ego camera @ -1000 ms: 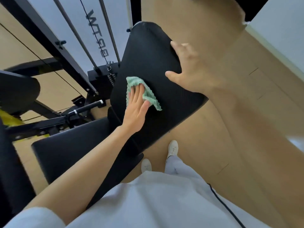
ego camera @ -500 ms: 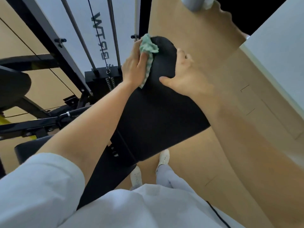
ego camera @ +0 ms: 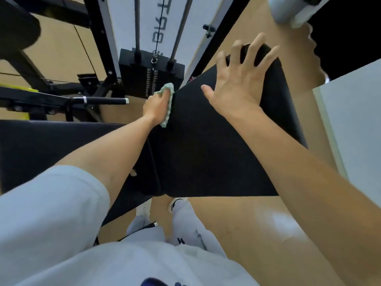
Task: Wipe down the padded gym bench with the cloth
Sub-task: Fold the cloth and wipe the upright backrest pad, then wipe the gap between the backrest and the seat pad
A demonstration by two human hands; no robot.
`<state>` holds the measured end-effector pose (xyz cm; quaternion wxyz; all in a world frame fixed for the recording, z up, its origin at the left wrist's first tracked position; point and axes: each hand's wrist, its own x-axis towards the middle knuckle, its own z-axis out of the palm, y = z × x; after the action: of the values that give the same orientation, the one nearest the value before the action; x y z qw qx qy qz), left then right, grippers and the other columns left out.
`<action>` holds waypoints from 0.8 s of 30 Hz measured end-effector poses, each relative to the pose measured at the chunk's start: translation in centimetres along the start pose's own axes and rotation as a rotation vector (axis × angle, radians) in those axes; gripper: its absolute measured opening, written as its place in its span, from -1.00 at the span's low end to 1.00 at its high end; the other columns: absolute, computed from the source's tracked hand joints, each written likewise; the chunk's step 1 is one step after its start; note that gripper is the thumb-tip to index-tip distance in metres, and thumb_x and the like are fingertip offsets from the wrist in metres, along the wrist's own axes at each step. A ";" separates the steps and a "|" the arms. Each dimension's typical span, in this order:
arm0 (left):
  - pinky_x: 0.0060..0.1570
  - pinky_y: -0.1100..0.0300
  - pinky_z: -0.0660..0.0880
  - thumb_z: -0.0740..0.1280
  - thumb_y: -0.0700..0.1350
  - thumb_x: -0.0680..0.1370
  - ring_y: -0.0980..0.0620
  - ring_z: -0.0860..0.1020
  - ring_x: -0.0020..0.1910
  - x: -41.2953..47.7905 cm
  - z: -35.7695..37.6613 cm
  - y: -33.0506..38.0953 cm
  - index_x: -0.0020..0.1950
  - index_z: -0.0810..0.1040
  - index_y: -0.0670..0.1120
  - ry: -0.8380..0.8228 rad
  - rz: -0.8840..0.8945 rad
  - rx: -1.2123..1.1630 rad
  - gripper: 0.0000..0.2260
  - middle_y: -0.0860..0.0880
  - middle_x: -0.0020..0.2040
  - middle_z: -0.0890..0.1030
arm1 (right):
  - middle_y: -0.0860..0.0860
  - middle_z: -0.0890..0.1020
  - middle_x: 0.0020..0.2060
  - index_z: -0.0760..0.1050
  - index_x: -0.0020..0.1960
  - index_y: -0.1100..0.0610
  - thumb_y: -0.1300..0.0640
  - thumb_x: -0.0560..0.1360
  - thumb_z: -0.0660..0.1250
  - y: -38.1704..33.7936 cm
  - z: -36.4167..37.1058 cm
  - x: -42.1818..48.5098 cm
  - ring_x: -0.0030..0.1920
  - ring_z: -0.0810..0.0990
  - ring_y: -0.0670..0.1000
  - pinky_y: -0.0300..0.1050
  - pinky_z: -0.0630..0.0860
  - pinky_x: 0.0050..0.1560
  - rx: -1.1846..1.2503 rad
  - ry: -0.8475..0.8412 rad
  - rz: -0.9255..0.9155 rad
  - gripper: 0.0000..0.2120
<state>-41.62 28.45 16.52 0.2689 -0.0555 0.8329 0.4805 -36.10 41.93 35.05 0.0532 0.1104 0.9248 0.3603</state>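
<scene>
The black padded bench back [ego camera: 206, 153] runs up the middle of the view, tilted, with the black seat pad [ego camera: 51, 149] to its left. My left hand [ego camera: 157, 105] presses a green textured cloth [ego camera: 168, 104] against the left side edge of the back pad. My right hand [ego camera: 240, 79] lies flat on the upper part of the pad with its fingers spread, holding nothing.
A cable machine with a black weight stack [ego camera: 151, 76] and guide rods stands just behind the pad's left edge. A black handle bar [ego camera: 99, 100] and frame parts sit at left. My white shoes [ego camera: 177, 205] stand on the wooden floor [ego camera: 257, 223] below the pad.
My left hand has slid the cloth from the top end of the pad down along its left side edge. My right hand has flattened and spread its fingers near the top.
</scene>
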 end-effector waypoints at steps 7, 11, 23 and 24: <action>0.33 -0.09 0.43 -0.01 0.11 0.71 -0.24 0.55 0.28 1.6 1.1 -6.5 0.33 0.56 -0.17 0.058 -0.111 -0.216 -0.50 -0.24 0.26 0.62 | 0.13 0.56 0.18 0.50 0.31 0.08 -0.49 0.51 0.03 -5.6 0.7 2.0 0.29 0.45 0.21 0.30 0.14 0.44 -0.120 -0.097 -0.273 -0.26; 0.35 -0.03 0.43 0.11 0.16 0.66 -0.03 0.51 0.32 -1.2 3.7 -9.1 0.49 0.41 -0.06 0.187 -0.013 -0.397 -0.52 -0.11 0.36 0.56 | 0.11 0.64 -0.04 0.58 0.09 0.16 -0.42 0.58 0.04 -10.0 1.4 2.6 -0.10 0.49 0.13 0.04 0.32 0.01 -0.075 -0.107 -0.420 -0.32; 0.65 -0.05 -0.21 0.10 0.29 0.50 -0.19 -0.14 0.68 -10.3 7.1 -12.5 0.67 -0.12 -0.23 0.004 0.192 -0.122 -0.08 -0.22 0.69 -0.08 | 0.11 0.48 -0.32 0.47 -0.27 0.16 -0.12 0.71 -0.09 -13.4 3.8 3.7 -0.30 0.44 0.12 -0.01 0.31 -0.21 -0.028 -0.028 -0.449 -0.42; 0.65 -0.08 -0.15 0.11 0.29 0.50 -0.19 -0.10 0.68 -8.7 6.5 -12.3 0.68 -0.10 -0.20 0.009 0.114 -0.179 -0.09 -0.20 0.69 -0.03 | 0.11 0.48 -0.33 0.46 -0.27 0.17 -0.12 0.71 -0.08 -13.4 3.8 3.7 -0.30 0.44 0.12 -0.01 0.31 -0.21 -0.023 -0.023 -0.447 -0.42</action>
<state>-27.35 25.90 8.82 0.2313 -0.0338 0.7897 0.5672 -41.26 35.73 23.07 0.1436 -0.0936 0.9213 0.3489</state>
